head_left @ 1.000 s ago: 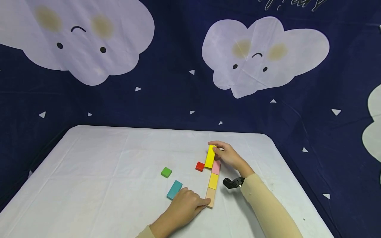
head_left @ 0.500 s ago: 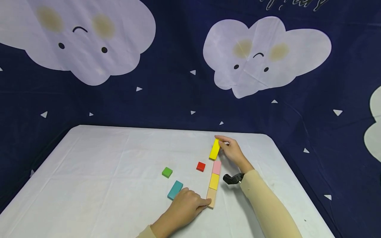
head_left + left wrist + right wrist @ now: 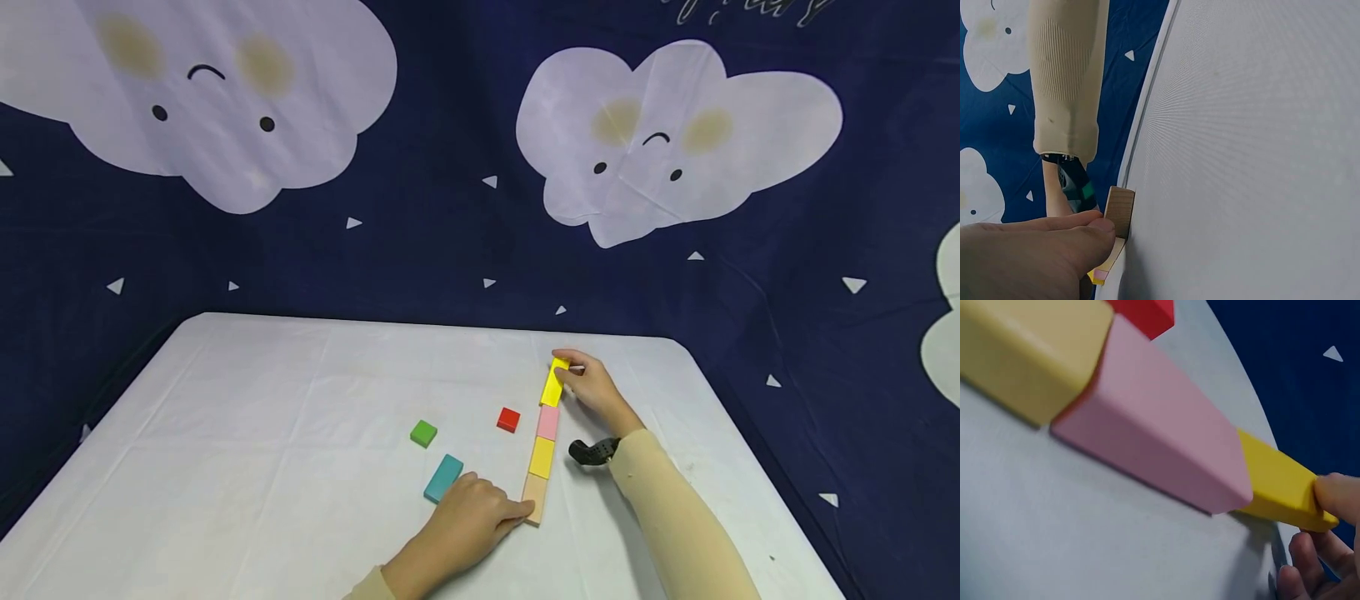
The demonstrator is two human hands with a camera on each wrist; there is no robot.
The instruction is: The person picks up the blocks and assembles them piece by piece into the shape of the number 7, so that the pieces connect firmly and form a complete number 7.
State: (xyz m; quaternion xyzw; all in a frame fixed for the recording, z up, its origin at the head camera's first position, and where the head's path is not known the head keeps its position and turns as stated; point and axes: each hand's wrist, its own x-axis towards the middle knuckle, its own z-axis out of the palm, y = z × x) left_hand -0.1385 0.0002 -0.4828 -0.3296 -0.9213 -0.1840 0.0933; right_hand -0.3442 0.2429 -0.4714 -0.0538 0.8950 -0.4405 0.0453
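In the head view, a row of wooden blocks runs away from me: beige (image 3: 537, 487), darker yellow (image 3: 542, 458), pink (image 3: 548, 422) and bright yellow (image 3: 552, 388). My right hand (image 3: 593, 390) pinches the bright yellow block at its far end. That block's near end meets the pink one, as the right wrist view shows too. My left hand (image 3: 472, 515) rests by the row's near end, fingertips pressing the beige block. In the left wrist view its thumb (image 3: 1099, 236) and a straight finger lie against that block's wood-grained end.
Left of the row sit a red block (image 3: 508, 419), a green block (image 3: 423, 433) and a teal block (image 3: 444, 477), the last close to my left hand. The table (image 3: 262, 433) has a white cover and backs onto a dark blue cloud-print curtain (image 3: 435, 250).
My right hand has carried the bright yellow block away from beside the red and pink blocks, then right, to the row's far end. My left hand stays at the beige block.
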